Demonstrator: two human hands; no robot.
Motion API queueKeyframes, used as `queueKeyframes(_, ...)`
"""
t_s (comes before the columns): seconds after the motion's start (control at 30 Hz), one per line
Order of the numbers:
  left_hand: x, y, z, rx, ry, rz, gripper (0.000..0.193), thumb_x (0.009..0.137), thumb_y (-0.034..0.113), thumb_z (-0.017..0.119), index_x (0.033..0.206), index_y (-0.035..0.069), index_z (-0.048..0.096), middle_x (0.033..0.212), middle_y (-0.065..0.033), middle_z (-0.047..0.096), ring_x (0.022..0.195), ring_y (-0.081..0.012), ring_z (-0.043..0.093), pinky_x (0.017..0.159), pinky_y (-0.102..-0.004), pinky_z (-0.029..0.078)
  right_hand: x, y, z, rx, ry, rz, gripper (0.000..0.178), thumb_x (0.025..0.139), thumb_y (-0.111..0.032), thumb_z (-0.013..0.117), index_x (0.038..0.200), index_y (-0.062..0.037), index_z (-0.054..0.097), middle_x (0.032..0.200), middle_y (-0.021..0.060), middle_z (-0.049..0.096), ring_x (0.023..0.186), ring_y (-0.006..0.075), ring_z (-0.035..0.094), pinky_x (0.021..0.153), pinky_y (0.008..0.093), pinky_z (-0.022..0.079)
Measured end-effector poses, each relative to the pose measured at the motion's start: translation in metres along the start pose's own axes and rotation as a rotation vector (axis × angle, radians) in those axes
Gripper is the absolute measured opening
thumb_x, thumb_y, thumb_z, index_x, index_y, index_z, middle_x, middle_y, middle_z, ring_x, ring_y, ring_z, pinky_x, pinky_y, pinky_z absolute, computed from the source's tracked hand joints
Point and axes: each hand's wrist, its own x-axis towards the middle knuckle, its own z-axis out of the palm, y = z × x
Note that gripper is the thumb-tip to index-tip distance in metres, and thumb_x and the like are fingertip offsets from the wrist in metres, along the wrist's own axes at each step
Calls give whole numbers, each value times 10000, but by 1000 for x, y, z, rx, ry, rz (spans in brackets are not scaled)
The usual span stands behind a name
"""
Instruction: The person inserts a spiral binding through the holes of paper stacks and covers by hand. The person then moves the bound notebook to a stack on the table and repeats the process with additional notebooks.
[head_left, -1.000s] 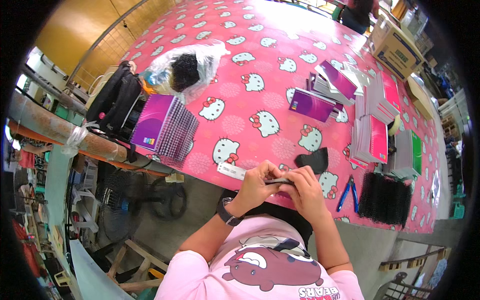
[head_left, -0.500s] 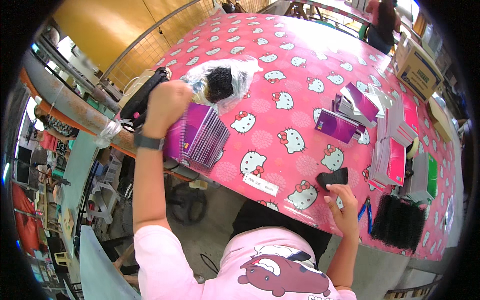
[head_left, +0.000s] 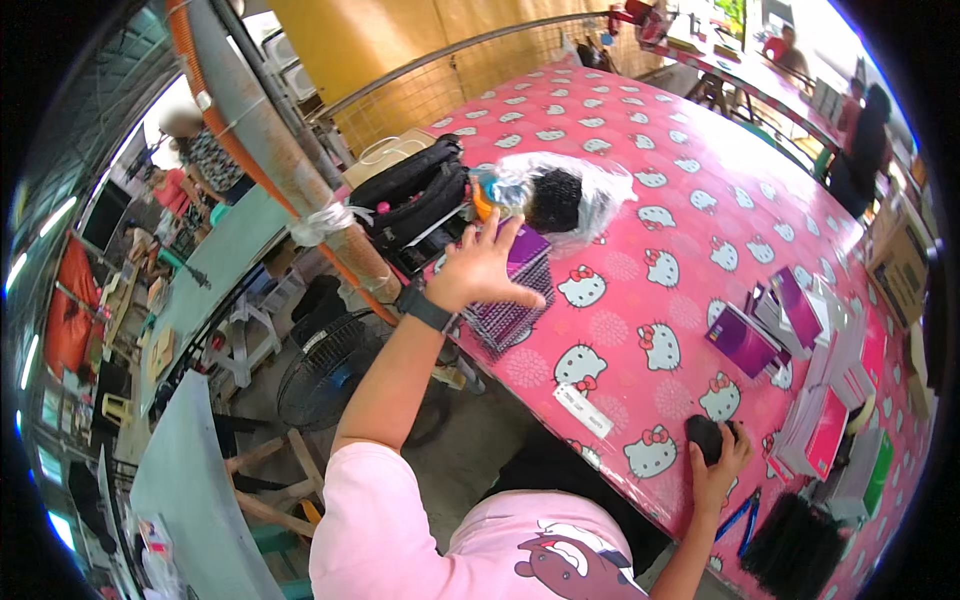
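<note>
My left hand (head_left: 485, 268), fingers spread, is over a stack of purple spiral-bound notebooks (head_left: 512, 312) at the table's left edge. It grips nothing; whether its fingertips touch the stack I cannot tell. At the near right my right hand (head_left: 722, 465) has thumb and fingers around a small black piece (head_left: 706, 438), its kind unclear. Beside that hand lie blue-handled pliers (head_left: 738, 525) and a dense black bundle of wire-like spirals (head_left: 793, 552). A clear plastic bag (head_left: 603, 190) holding black material sits beyond the notebook stack.
Loose purple notebooks (head_left: 742, 342), pink-covered pads (head_left: 812, 432) and green-covered pads (head_left: 880, 472) lie on the right. A white printed strip (head_left: 583, 410) is near the front edge. A black bag (head_left: 415, 200) and a rusty post (head_left: 270, 130) stand left; cartons (head_left: 897, 262) stand far right.
My view has swung left. My left hand has opened from a closed pose above the notebook stack. My right hand has closed its fingers around the black piece.
</note>
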Motion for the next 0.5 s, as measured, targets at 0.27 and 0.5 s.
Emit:
queueKeyframes(0.27,-17,-15,24,-33,143,-151,1143,581,494,771,1464,159,128,1406,-208,314,1248,-410,365,1012,-537,318,58,46,-1,167,52,180,515,763,-296,715,1152,-3,546,1100,174,571,1030,329,511,899,407,392)
queueKeyframes(0.5,-16,-3,26,39,147,-187,1094,619,585,717,1466,189,149,1464,-191,242,1271,-383,343,1004,-547,299,136,108,41,417,188,342,557,808,-304,723,1141,92,516,1003,126,594,893,197,562,800,300,447)
